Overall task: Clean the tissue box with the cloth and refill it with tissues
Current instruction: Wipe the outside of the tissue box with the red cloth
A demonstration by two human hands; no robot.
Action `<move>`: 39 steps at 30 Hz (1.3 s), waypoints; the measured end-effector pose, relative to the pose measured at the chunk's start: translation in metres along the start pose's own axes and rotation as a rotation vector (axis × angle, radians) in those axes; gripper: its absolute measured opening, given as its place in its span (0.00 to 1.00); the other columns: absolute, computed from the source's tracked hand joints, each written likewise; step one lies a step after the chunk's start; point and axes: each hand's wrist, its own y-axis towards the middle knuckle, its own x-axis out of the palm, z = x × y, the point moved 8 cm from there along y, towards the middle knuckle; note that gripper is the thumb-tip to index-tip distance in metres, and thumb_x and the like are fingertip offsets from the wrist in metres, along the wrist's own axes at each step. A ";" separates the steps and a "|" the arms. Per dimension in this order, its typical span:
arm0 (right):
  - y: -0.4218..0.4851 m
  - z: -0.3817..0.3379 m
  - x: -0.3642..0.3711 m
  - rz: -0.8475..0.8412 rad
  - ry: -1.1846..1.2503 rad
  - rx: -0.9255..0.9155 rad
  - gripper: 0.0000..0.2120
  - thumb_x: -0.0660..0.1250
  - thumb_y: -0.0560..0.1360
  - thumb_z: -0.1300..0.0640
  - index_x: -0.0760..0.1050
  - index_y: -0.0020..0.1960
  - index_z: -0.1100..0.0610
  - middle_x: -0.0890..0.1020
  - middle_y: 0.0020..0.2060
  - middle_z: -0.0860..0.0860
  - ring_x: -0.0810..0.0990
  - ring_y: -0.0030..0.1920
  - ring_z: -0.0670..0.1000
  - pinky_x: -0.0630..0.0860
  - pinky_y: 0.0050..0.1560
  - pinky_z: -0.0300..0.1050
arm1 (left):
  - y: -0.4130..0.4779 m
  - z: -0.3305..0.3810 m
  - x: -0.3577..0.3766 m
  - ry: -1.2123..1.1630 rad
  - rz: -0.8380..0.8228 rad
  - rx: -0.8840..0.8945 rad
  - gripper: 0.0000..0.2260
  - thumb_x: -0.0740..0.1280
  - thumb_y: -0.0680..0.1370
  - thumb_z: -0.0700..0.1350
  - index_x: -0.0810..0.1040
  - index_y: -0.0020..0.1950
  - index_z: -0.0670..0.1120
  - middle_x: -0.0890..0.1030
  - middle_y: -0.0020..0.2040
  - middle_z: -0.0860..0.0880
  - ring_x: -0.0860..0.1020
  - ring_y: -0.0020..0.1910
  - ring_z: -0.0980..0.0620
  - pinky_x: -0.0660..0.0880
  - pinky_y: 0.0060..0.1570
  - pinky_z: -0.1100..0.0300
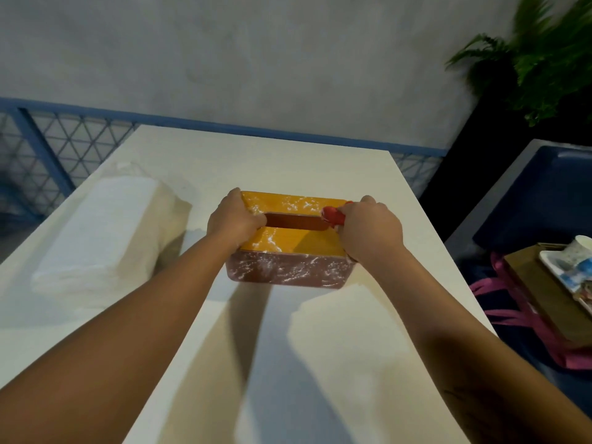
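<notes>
A tissue box point(288, 248) with an orange top, a long slot and reddish-brown sides stands in the middle of the white table point(320, 347). White dust streaks its top and front side. My left hand point(232, 219) grips the box's left end, fingers curled over the top edge by the slot. My right hand point(368, 229) holds a red cloth point(333, 215) bunched against the right end of the top. A thick stack of white tissues point(102, 232) lies on the table to the left of the box.
A blue chair point(528, 200) stands right of the table, with a brown box, purple straps and a tray with a cup point(573, 267) beside it. A green plant point(538, 59) is at the back right. A blue mesh railing point(64, 149) runs behind.
</notes>
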 end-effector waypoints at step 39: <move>0.042 -0.080 -0.001 -0.117 0.213 0.014 0.09 0.68 0.74 0.55 0.77 0.49 0.60 0.82 0.46 0.53 0.81 0.45 0.54 0.75 0.42 0.43 | 0.002 -0.003 0.002 -0.063 -0.010 -0.036 0.18 0.70 0.73 0.49 0.68 0.57 0.46 0.77 0.52 0.46 0.74 0.44 0.45 0.67 0.42 0.55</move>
